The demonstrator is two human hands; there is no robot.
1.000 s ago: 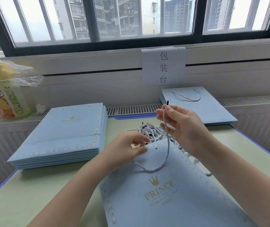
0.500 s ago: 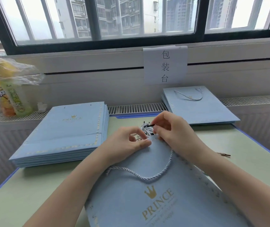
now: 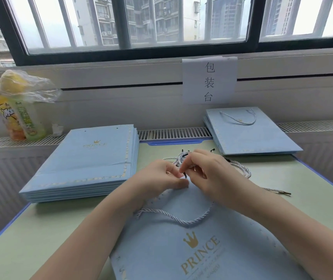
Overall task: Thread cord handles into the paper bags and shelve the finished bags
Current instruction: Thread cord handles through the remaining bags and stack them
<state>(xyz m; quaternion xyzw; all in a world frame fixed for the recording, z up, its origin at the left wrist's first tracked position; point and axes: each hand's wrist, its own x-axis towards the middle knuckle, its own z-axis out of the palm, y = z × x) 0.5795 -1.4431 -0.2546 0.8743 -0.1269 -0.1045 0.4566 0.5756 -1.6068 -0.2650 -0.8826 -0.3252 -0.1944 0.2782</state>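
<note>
Pinching the black tip of a twisted cord (image 3: pixel 185 174) between right hand (image 3: pixel 208 174) thumb and forefinger, right at the top edge of the paper bag (image 3: pixel 181 249). Curling left hand (image 3: pixel 159 176) fingers onto that same top edge, thumb and fingertips nipping the paper just beside the cord tip, touching or nearly touching the right fingertips. Draping in a loop across the upper face of the bag, below both wrists, one end vanishing under the left wrist, the other under the right. Lying flat and slightly turned on the green table (image 3: pixel 50 229), nearest the camera, gold crown and PRINCE lettering facing up.

Sitting just behind the hands, a loose bundle of spare cords (image 3: pixel 240 168), partly hidden by the fingers, one strand trailing off to the right toward the table edge.

Resting at the left of the table, a neat stack of flat bags (image 3: pixel 93 158), punched holes showing along the far edge, no cords visible. Lying at the far right, partly on the radiator ledge, a smaller pile of finished bags (image 3: pixel 250 136), cord handle showing on the top one.

Standing on the ledge at far left, two drink bottles (image 3: pixel 20 116) under a crumpled plastic wrap. Hanging below the window, a paper sign (image 3: pixel 209 81) with three printed characters.
</note>
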